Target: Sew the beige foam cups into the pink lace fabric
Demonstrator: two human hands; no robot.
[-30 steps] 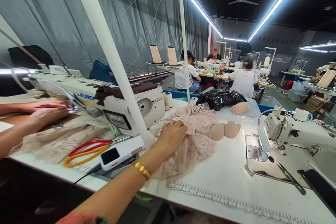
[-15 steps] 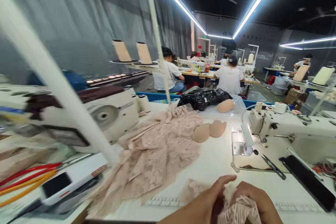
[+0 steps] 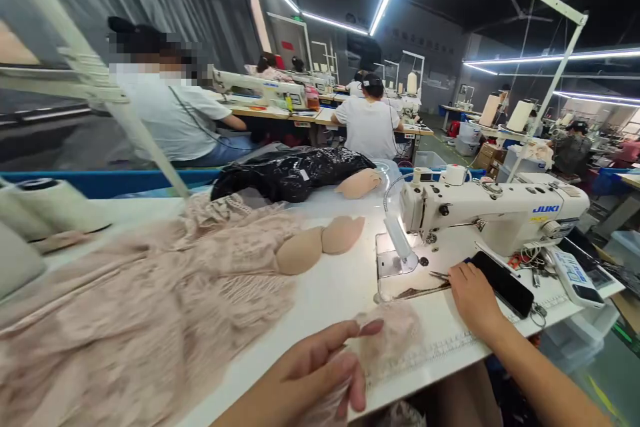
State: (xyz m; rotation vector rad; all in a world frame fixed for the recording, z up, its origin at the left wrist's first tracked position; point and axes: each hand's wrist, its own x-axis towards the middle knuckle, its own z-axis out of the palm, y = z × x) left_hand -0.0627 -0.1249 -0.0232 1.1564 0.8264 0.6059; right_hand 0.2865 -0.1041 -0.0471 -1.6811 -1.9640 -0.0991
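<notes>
My right hand (image 3: 474, 300) is closed over a pair of thread snips (image 3: 439, 275) beside the sewing machine's needle plate. Only their pointed tips show past my fingers. At the front edge of the table, my left hand (image 3: 320, 363) is loosely curled around beige lace fabric (image 3: 393, 333), part of which lies flat on the table beyond the fingertips. How firmly the fingers grip it is partly hidden. A white sewing machine (image 3: 500, 207) stands just behind my right hand.
A heap of beige lace (image 3: 150, 307) spreads over the left side, with two bra cups (image 3: 300, 252) at its edge. A black phone (image 3: 503, 283) lies right of my right hand. Behind are a black plastic bag (image 3: 295, 173) and seated people in white shirts (image 3: 369, 127).
The view has swung right. My right hand has left the lace and moved to the snips on the machine bed, closing over them. My left hand stays with the lace.
</notes>
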